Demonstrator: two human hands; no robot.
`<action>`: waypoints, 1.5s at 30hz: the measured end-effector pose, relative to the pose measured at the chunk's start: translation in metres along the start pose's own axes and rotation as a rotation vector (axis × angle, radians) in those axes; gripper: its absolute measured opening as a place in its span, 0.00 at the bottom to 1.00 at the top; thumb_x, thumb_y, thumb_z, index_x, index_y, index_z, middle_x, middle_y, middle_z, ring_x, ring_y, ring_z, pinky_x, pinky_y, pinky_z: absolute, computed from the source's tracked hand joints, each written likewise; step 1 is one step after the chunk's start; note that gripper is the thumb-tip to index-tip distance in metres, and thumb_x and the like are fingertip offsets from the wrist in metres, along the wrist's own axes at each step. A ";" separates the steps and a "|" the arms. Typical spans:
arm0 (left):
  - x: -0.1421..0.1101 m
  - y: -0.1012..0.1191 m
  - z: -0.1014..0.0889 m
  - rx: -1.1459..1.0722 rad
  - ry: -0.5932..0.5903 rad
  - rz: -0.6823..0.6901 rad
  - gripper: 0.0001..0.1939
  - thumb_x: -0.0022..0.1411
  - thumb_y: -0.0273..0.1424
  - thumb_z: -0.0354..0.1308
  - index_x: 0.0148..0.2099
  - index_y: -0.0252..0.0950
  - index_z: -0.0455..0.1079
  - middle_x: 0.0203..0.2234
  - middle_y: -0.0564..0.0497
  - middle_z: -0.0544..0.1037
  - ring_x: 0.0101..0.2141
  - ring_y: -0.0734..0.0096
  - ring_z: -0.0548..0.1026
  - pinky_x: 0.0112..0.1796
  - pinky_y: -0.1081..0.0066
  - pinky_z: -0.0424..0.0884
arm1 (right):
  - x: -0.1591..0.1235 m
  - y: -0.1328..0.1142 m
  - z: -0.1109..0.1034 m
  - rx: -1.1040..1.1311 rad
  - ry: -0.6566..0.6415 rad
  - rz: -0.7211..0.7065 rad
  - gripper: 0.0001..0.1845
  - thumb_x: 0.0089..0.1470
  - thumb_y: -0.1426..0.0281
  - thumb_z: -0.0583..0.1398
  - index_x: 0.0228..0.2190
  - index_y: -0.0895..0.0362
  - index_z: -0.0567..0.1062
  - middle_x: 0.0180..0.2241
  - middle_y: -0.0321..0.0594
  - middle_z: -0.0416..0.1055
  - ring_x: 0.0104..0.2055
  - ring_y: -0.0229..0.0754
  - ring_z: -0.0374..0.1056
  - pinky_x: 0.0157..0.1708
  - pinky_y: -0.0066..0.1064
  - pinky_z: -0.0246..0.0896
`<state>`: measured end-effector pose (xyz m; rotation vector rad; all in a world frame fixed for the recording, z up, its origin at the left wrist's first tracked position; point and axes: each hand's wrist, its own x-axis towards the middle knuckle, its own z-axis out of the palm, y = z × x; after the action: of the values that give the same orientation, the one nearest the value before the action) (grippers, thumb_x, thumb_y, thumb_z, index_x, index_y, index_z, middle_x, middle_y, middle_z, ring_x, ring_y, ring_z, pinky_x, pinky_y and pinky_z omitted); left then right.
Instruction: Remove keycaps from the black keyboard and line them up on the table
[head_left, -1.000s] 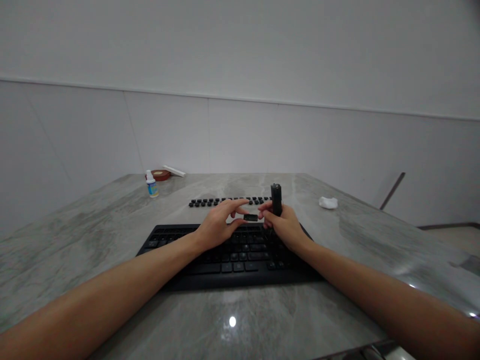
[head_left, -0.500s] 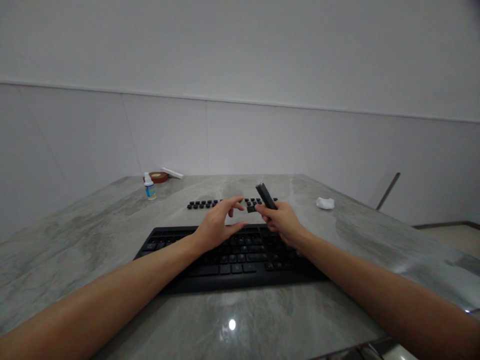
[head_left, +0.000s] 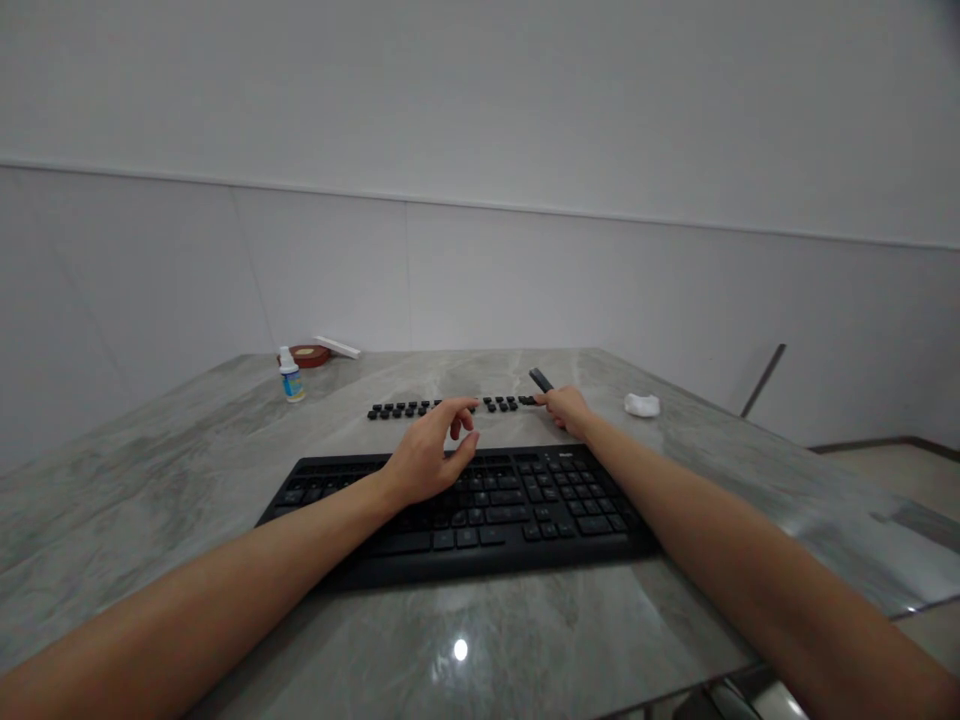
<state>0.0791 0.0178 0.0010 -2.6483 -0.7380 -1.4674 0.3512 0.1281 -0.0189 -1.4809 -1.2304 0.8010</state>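
Note:
A black keyboard (head_left: pixel 510 515) lies in front of me. Over its upper middle hovers my left hand (head_left: pixel 433 450), with nothing in it and a gap between thumb and curled fingers. Beyond the keyboard, my right hand (head_left: pixel 566 408) is closed around a slim black stick-shaped tool (head_left: pixel 540 379) that points up and left. At that hand's fingertips is a dark keycap (head_left: pixel 528 400), at the right end of the rows of loose keycaps (head_left: pixel 405 409) on the table; whether the fingers still pinch it I cannot tell. My left fingers cover part of those rows.
The grey marbled table (head_left: pixel 187 480) reaches back to a pale wall. At the back left stand a white spray bottle (head_left: pixel 291 378), a reddish-brown round object (head_left: pixel 306 355) and a white flat piece (head_left: pixel 337 347). A crumpled white wad (head_left: pixel 642 405) lies on the right.
The long keycap went from between both hands into my right hand, which carried it forward and right to the rows' end. The tool tilted left. My left hand stayed over the keyboard, its fingers curling.

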 end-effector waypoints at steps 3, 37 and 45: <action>0.001 0.002 0.000 0.010 -0.008 -0.010 0.19 0.61 0.25 0.51 0.55 0.36 0.58 0.33 0.52 0.72 0.31 0.73 0.69 0.35 0.72 0.68 | 0.005 0.003 0.001 -0.140 0.046 0.110 0.13 0.43 0.68 0.67 0.20 0.61 0.69 0.09 0.28 0.53 0.12 0.29 0.49 0.12 0.24 0.41; 0.001 -0.001 0.001 -0.007 -0.095 -0.032 0.20 0.60 0.23 0.49 0.55 0.36 0.56 0.32 0.52 0.71 0.30 0.73 0.68 0.35 0.72 0.68 | 0.014 0.006 0.001 -0.637 0.160 0.053 0.17 0.43 0.60 0.63 0.26 0.63 0.79 0.20 0.46 0.72 0.23 0.43 0.69 0.21 0.28 0.57; 0.001 0.001 -0.001 -0.016 -0.099 -0.023 0.20 0.60 0.21 0.49 0.55 0.36 0.57 0.33 0.52 0.70 0.31 0.73 0.68 0.36 0.71 0.68 | 0.004 0.000 0.003 -0.681 0.077 -0.094 0.16 0.43 0.64 0.62 0.34 0.59 0.82 0.25 0.42 0.75 0.30 0.42 0.70 0.26 0.25 0.55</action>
<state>0.0794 0.0177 0.0024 -2.7507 -0.7691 -1.3621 0.3501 0.1330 -0.0196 -1.9458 -1.5877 0.2537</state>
